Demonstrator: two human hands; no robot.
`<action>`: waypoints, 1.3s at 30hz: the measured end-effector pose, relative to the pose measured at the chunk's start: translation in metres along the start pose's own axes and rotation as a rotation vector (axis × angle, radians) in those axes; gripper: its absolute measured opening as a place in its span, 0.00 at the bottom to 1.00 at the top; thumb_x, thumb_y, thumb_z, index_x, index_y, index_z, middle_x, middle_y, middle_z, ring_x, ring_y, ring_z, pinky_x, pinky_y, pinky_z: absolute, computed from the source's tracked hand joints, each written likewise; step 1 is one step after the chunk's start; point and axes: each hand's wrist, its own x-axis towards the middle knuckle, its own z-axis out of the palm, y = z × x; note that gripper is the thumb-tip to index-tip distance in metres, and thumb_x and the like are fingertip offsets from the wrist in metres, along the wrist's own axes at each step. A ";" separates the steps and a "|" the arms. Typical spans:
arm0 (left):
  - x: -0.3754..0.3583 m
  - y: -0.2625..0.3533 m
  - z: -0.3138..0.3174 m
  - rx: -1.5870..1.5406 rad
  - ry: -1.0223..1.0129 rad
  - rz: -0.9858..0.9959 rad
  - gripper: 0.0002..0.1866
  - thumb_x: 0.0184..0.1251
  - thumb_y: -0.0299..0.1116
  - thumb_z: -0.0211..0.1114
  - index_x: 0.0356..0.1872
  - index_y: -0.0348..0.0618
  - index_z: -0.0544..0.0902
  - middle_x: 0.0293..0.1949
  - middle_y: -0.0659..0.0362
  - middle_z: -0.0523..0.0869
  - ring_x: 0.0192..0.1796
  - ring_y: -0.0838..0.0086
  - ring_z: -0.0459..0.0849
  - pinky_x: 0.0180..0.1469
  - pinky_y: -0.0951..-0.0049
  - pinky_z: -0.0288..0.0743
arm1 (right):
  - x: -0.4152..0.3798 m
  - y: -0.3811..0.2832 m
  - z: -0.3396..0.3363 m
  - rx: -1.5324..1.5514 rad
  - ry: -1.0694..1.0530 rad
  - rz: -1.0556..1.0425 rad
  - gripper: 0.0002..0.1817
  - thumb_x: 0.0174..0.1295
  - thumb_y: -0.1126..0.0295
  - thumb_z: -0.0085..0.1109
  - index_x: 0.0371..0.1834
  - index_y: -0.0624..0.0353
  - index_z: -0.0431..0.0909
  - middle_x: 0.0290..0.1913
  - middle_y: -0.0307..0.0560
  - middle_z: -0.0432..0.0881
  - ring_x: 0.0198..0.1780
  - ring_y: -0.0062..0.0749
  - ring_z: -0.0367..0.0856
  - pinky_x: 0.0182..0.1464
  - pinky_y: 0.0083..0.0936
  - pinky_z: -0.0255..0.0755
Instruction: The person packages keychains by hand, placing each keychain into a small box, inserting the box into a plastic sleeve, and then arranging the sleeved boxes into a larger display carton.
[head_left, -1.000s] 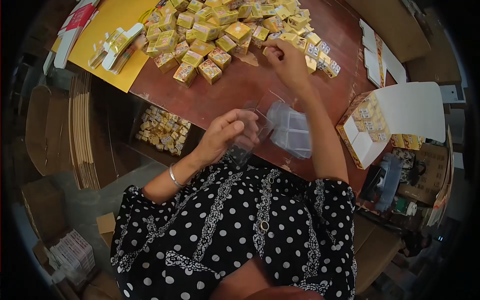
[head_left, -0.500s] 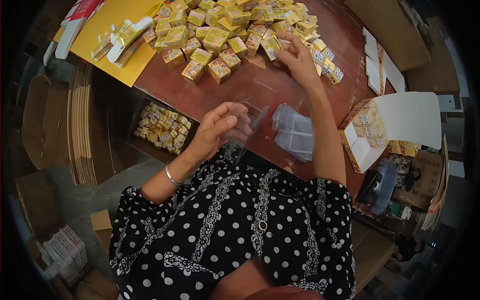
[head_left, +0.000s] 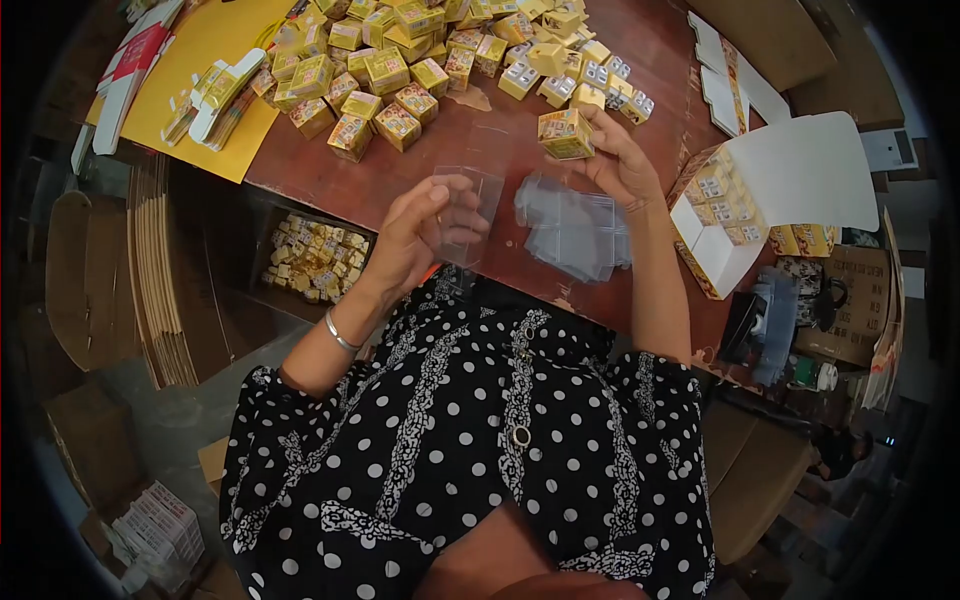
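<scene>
My left hand (head_left: 415,235) holds an upright clear plastic sleeve (head_left: 468,212) above the near edge of the red-brown table (head_left: 330,180). My right hand (head_left: 620,165) grips a small yellow box (head_left: 565,133) and holds it above the table, to the right of the sleeve. A stack of flat clear plastic sleeves (head_left: 575,232) lies on the table just below my right hand. A heap of several small yellow boxes (head_left: 400,60) covers the far part of the table.
An open carton (head_left: 725,225) with packed yellow boxes and a raised white flap stands at the right edge. A yellow sheet (head_left: 195,60) with flat cartons lies far left. Under the table sits a box of small yellow packs (head_left: 315,258). Folded cardboard (head_left: 165,280) leans at left.
My right hand has picked one yellow box from the heap and drawn it back toward me. My left hand has lifted the clear sleeve slightly.
</scene>
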 end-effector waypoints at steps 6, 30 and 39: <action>0.024 0.006 0.028 -0.303 -0.224 0.002 0.30 0.78 0.54 0.53 0.62 0.35 0.76 0.66 0.43 0.78 0.69 0.49 0.78 0.68 0.54 0.76 | -0.009 0.004 0.051 0.027 0.039 -0.158 0.37 0.66 0.64 0.59 0.77 0.65 0.59 0.68 0.58 0.73 0.71 0.43 0.73 0.73 0.44 0.70; 0.013 0.016 0.071 0.244 -0.146 0.222 0.29 0.66 0.21 0.72 0.67 0.35 0.72 0.60 0.53 0.81 0.66 0.62 0.82 0.65 0.69 0.78 | -0.080 -0.041 0.120 -1.064 0.446 -0.803 0.18 0.57 0.75 0.73 0.50 0.63 0.79 0.55 0.51 0.84 0.57 0.34 0.81 0.63 0.32 0.73; 0.004 0.016 0.084 0.199 -0.073 0.288 0.28 0.66 0.21 0.72 0.66 0.35 0.72 0.58 0.55 0.82 0.59 0.75 0.82 0.58 0.76 0.81 | -0.089 -0.049 0.136 -1.368 0.278 -0.650 0.14 0.59 0.71 0.72 0.47 0.61 0.85 0.50 0.50 0.87 0.55 0.44 0.82 0.58 0.35 0.75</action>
